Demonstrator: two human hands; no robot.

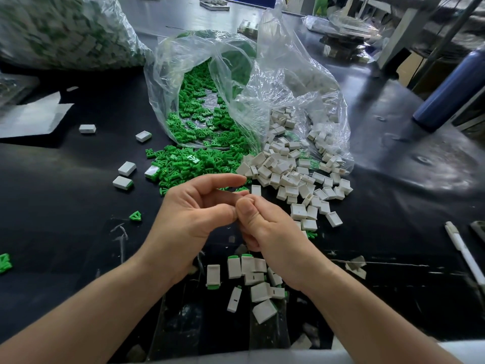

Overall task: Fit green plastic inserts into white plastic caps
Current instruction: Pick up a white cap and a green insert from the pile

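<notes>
The right hand (265, 227) is clenched at frame centre with its contents hidden, so what it grasps cannot be determined; the left hand (194, 214) is relaxed, fingers loosely extended, thumb touching the right thumb. Green inserts (189, 158) and white caps (288, 177) lie in adjoining heaps just above the hands, spilling from a plastic bag (275, 61). Probable faults: an insert offered skewed may jam, and a dropped part may vanish among the finished caps (233, 267) at lower centre.
</notes>
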